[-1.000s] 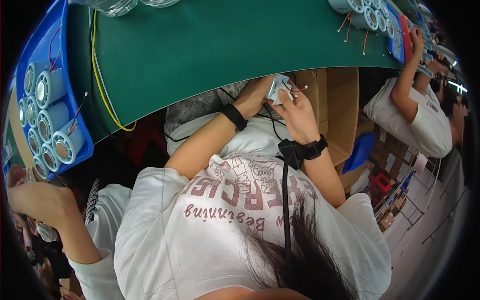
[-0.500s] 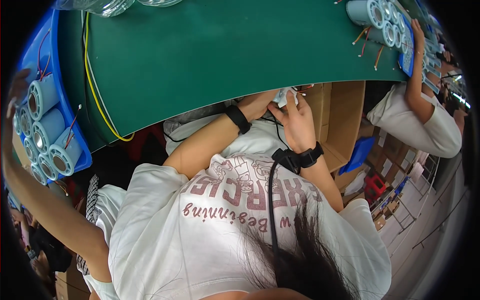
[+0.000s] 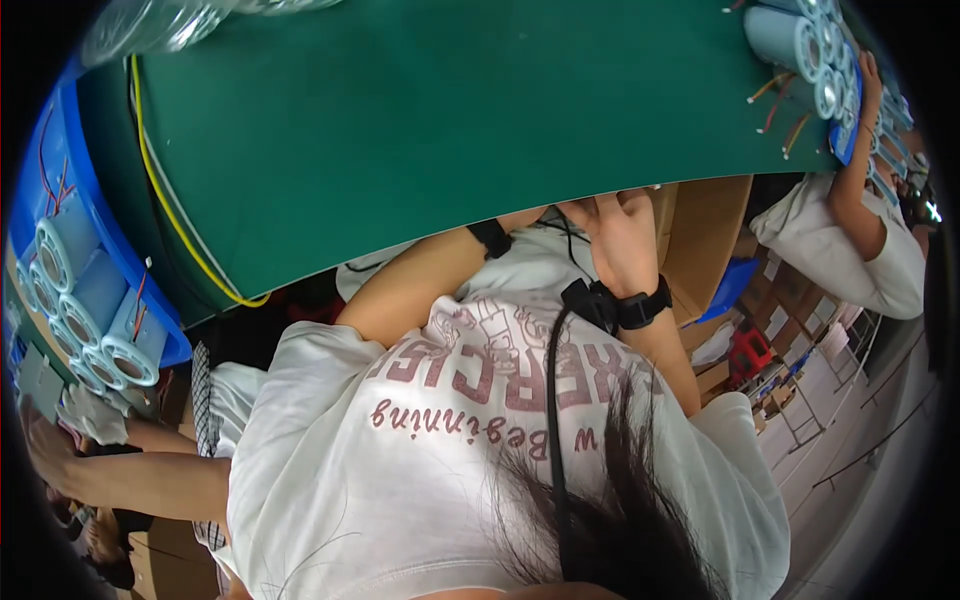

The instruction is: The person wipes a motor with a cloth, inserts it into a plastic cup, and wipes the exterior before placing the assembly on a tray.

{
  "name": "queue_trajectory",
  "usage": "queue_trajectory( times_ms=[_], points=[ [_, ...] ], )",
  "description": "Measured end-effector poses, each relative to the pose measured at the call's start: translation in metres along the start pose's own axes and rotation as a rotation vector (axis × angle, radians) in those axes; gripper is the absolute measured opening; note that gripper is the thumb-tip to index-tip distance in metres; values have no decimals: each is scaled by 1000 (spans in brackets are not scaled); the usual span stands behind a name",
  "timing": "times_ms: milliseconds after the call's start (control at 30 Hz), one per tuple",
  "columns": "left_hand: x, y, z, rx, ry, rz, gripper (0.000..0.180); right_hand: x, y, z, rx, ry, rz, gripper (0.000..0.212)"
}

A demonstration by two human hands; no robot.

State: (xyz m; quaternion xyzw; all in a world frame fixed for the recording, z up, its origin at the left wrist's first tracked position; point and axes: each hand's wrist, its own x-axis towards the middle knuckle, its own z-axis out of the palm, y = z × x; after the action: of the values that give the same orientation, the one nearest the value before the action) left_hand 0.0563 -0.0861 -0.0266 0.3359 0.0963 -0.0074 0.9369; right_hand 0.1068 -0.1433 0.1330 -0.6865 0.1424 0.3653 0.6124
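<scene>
My right hand [image 3: 624,245] is at the near edge of the green tabletop [image 3: 450,120], its fingers bent and drawn together, their tips partly behind the edge. My left hand [image 3: 524,217] reaches in beside it from the left; only its back near the wrist shows, and its fingers are hidden under the tabletop. Whatever lies between the hands is out of sight. A small white connector [image 3: 655,187] peeks out at the edge above my right fingers. A black cable [image 3: 568,235] hangs between my wrists, and an open cardboard box [image 3: 705,235] stands just right of my right hand.
Light-blue cylinders [image 3: 85,310] with wire leads fill a blue bin [image 3: 110,215] on the left. More light-blue cylinders [image 3: 785,45] lie at the far right, near a co-worker's arm [image 3: 860,170]. Another person's arm [image 3: 150,485] extends at lower left. A yellow cable [image 3: 165,185] crosses the tabletop.
The light-blue piece with white material and coloured wires, earlier visible between my hands, has gone behind the table edge. The view has shifted; the left co-worker's arm has swung down toward me.
</scene>
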Motion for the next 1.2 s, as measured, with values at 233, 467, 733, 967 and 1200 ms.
queue_trajectory(
  times_ms=[233, 467, 733, 967, 1200],
  points=[
    [-2, 63, 48, -276, 173, -413, 28, -21, 9, -31, -367, 165, -265, 26],
    [-7, 77, 68, -146, 197, -413, 41, -32, 20, -54, -496, 197, -529, 21],
    [-9, 65, 79, 42, 247, -391, 52, -39, 22, -44, -828, 260, -885, 14],
    [-22, 66, 96, -41, 230, -477, 51, -57, 24, -50, -657, 330, -716, 12],
    [-22, 61, 89, 46, 228, -494, 56, -54, 35, -57, -850, 260, -783, 14]
  ],
)
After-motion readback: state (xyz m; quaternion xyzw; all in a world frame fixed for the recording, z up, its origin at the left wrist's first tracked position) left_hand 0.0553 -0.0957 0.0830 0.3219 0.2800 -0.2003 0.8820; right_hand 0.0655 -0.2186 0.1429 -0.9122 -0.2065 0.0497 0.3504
